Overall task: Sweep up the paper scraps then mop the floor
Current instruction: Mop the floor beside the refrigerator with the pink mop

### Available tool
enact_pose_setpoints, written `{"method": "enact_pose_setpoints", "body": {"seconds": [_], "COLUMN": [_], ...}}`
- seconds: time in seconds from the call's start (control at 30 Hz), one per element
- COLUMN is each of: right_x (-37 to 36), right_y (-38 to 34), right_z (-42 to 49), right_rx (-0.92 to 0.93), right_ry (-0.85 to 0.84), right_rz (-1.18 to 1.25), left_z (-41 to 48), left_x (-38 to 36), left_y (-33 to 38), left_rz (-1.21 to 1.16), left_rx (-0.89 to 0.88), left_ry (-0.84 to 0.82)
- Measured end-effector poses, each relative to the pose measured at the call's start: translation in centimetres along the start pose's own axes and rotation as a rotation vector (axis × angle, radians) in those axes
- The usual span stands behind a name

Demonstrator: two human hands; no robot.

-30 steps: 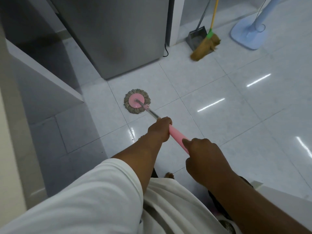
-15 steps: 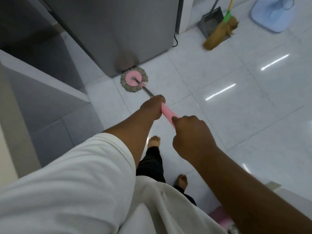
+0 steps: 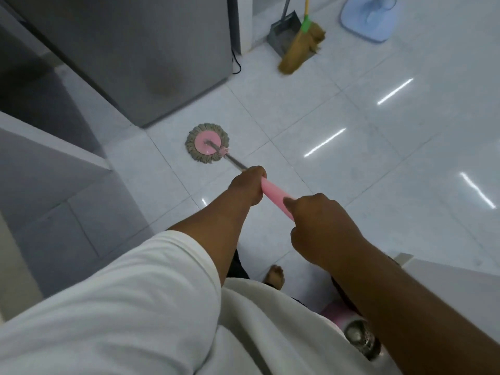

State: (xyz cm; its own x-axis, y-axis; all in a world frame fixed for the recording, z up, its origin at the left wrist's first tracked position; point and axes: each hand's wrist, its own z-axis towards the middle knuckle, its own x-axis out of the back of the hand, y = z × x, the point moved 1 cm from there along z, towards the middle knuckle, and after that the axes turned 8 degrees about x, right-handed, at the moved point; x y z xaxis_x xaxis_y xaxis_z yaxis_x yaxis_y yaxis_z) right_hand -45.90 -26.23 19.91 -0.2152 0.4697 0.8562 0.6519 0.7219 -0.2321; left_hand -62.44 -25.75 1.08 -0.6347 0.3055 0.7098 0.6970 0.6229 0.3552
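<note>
Head view: left hand [image 3: 247, 185] and right hand [image 3: 319, 226], fingers curled round a pink-handled fringed round mop [image 3: 207, 143] at 11 o'clock; mopping step, next stroke should cover fresh white floor tiles [image 3: 351, 171].

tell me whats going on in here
A person is mopping the tiled floor. The left hand grips the mop low on its pink handle, and the right hand grips it nearer the body. The mop's head lies flat on the floor, just in front of a grey appliance. The broom and dustpan stand set aside at the far wall.
</note>
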Motion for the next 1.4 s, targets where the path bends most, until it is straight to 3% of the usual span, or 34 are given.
{"method": "enact_pose_setpoints", "body": {"seconds": [0.23, 0.43, 0.83, 1.13, 1.4], "right_x": [-1.5, -2.4, 2.0, 3.9, 3.6], "right_y": [3.4, 3.2, 3.2, 0.4, 3.5], "right_z": [-8.4, -9.8, 2.0, 14.4, 12.0], "right_rx": [0.012, 0.105, 0.083, 0.103, 0.028], "right_ry": [-0.035, -0.121, -0.041, 0.038, 0.079], "right_rz": [-0.016, -0.072, -0.098, -0.063, 0.015], "left_z": [-4.3, -4.8, 4.8, 13.8, 12.2], "left_x": [-5.6, -6.5, 1.5, 10.3, 9.1], "left_y": [5.3, 4.4, 2.7, -1.9, 1.8], "left_rz": [0.002, 0.014, 0.015, 0.075, 0.164], "left_rx": [-0.066, -0.028, -0.054, 0.080, 0.055], "left_ry": [-0.046, -0.063, -0.013, -0.045, -0.035]}}
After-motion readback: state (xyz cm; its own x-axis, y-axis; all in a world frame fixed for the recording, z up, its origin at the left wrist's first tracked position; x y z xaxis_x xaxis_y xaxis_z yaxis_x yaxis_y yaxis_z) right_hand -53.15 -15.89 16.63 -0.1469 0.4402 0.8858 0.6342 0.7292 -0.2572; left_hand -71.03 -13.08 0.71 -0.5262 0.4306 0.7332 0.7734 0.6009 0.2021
